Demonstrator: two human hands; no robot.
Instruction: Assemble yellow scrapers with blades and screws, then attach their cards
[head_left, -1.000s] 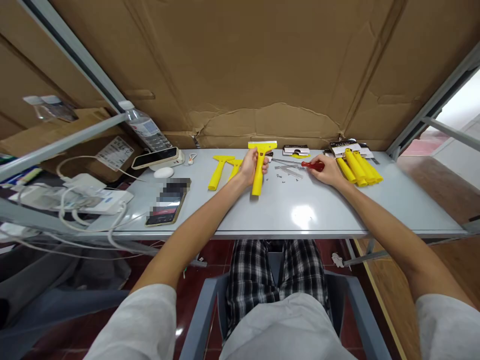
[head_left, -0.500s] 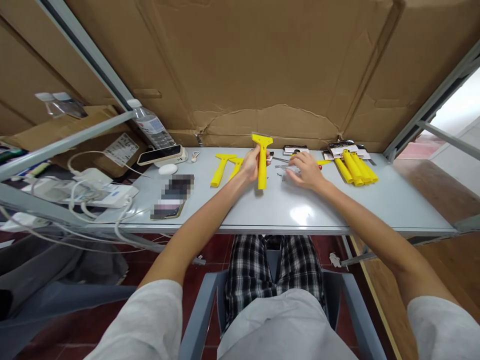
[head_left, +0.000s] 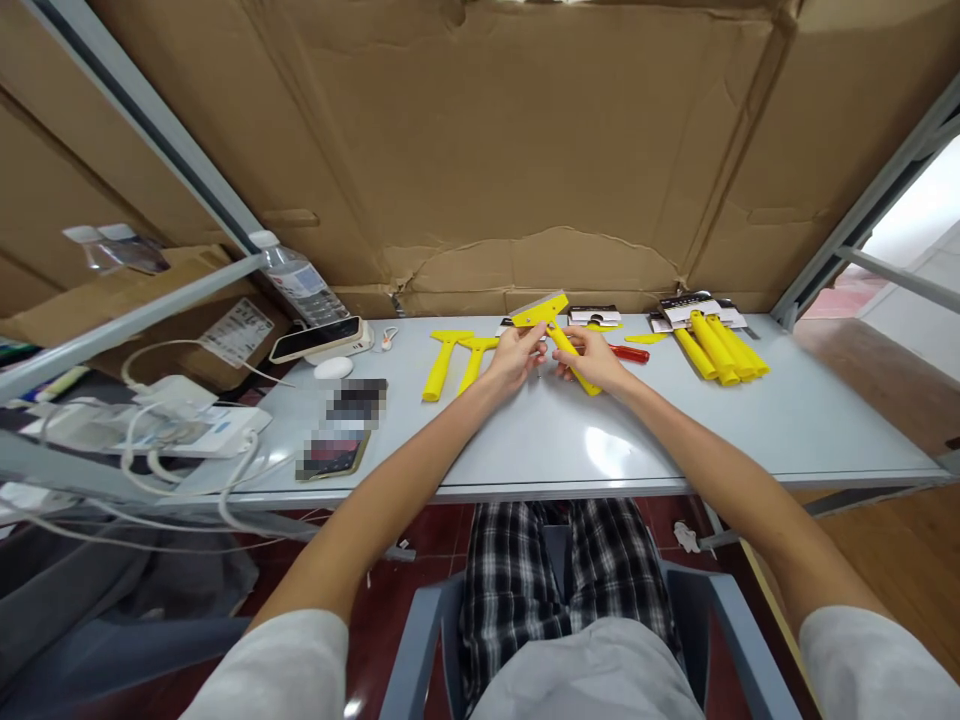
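Observation:
A yellow scraper point(head_left: 541, 311) with a wide blade head is held over the table, tilted with its head to the upper left. My right hand point(head_left: 589, 358) is closed around its handle. The fingers of my left hand point(head_left: 517, 357) are bent against the neck, just under the head. Beside my right hand lies a screwdriver point(head_left: 630, 353) with a red handle; its shaft is hidden. Two more yellow scrapers, one at the far left point(head_left: 442, 365) and one partly behind my left wrist point(head_left: 472, 362), rest on the table.
Several yellow scrapers point(head_left: 720, 348) with printed cards lie in a pile at the right. A flat yellow piece point(head_left: 646, 339) is near the screwdriver. At the left are a phone point(head_left: 341, 430), a white case point(head_left: 333, 368), a power strip point(head_left: 217, 430) with cables and a bottle point(head_left: 300, 280).
The scraper has turned from upright to slanted, its handle now toward the right. My right hand has moved left from the small parts on the table onto the handle.

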